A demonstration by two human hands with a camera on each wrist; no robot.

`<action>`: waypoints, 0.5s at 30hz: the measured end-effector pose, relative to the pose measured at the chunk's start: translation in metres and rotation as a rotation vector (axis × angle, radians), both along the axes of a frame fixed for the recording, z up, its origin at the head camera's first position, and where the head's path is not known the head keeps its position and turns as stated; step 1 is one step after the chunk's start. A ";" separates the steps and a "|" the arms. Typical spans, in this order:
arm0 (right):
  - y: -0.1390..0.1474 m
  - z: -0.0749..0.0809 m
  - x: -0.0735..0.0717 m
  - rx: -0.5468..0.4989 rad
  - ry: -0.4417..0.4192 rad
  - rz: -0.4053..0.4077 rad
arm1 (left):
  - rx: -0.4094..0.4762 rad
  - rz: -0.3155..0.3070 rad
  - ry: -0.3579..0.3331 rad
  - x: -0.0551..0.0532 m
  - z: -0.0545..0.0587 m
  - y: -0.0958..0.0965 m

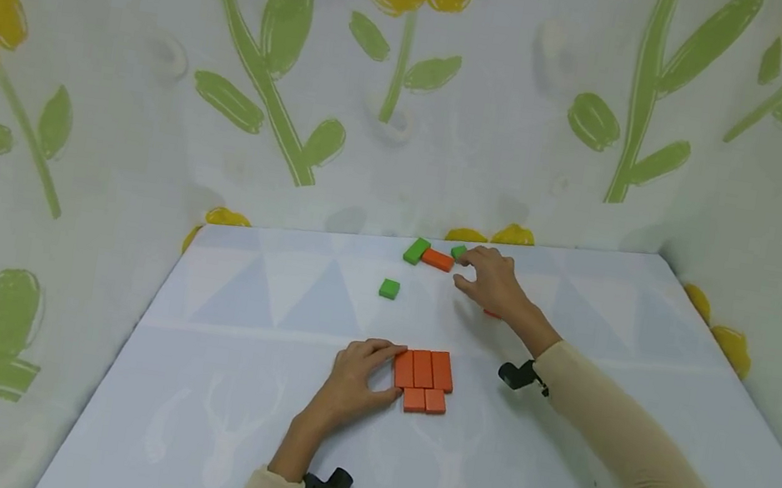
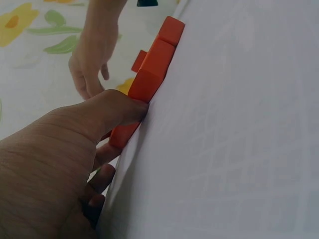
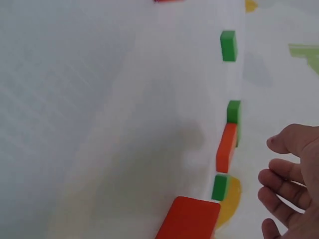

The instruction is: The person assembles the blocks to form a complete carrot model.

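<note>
My left hand (image 1: 354,378) pinches the left side of a cluster of orange blocks (image 1: 424,369), forefinger at its far corner and thumb at its near corner. Three longer blocks form the far row of the cluster, with two shorter ones against their near side. In the left wrist view the thumb (image 2: 117,109) presses on an orange block (image 2: 149,72). Farther off, my right hand (image 1: 495,283) hovers with fingers apart and nothing between them. Close by its fingertips are a small green block (image 1: 458,251) and an orange block (image 1: 437,259). Another orange block (image 1: 492,315) is mostly hidden beneath this hand.
A longer green block (image 1: 416,250) touches the far orange one near the table's back edge. Between there and the cluster lies a green cube-like block (image 1: 389,288). The white patterned table (image 1: 203,385) meets flower-printed cloth (image 1: 450,152) at the back and sides.
</note>
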State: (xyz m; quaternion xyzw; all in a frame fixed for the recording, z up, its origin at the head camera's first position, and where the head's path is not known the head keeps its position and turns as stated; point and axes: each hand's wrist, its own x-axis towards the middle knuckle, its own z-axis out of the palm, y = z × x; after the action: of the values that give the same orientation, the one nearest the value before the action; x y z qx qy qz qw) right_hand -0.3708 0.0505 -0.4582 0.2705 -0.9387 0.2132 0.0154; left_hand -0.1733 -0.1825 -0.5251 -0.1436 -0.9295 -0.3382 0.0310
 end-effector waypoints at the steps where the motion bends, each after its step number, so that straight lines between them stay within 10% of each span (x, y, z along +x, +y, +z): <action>1: -0.003 -0.002 -0.005 0.010 -0.018 -0.011 | -0.001 0.000 0.001 0.000 0.000 0.000; 15: -0.033 -0.030 -0.045 0.157 -0.074 -0.052 | 0.018 0.007 0.001 0.003 0.002 0.001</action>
State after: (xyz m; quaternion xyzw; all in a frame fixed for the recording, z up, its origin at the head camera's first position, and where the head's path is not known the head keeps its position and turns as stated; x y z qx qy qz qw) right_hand -0.4155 0.0174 -0.4879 0.2383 -0.9591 0.1486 -0.0352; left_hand -0.1703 -0.1815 -0.5233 -0.1404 -0.9270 -0.3462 0.0338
